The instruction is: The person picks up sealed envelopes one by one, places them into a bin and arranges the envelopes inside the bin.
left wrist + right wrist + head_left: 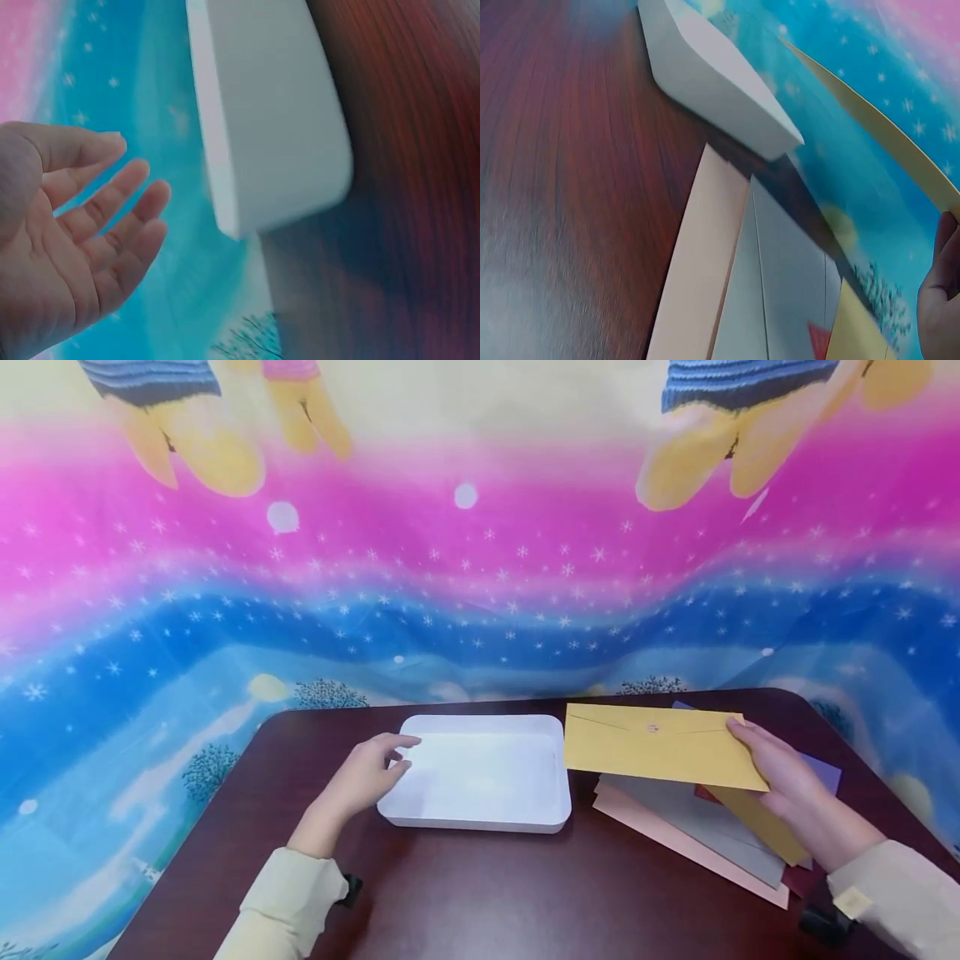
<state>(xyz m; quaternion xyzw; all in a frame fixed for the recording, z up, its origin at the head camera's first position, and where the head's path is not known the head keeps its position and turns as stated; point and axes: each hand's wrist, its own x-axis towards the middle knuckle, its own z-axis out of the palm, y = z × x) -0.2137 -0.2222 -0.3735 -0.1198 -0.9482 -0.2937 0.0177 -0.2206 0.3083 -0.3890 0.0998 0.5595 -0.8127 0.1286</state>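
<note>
1. At the far left, the person's left hand (367,772) hovers by the near side of a white tray, fingers loosely bent, thumb apart from them, gripping nothing; that relaxed pose probably leaves it free to steady the tray
2. The tray (472,825), shallow and rounded at the corners, sits flat on the dark brown table (480,893), open side up, likely so its inside is easy to reach
3. To its right, a yellow envelope (652,752) is held in the air, its left end near the tray's right rim; it looks long, smooth and stiff, with faint flap lines and a small seal at upper middle
4. The right hand (791,785) pinches the envelope's right end, thumb in front, seemingly to keep its face uncovered
5. Beneath lies a fanned pile of envelopes (697,817), pink, grey, yellow, red and purple, perhaps spread so each edge shows
</note>
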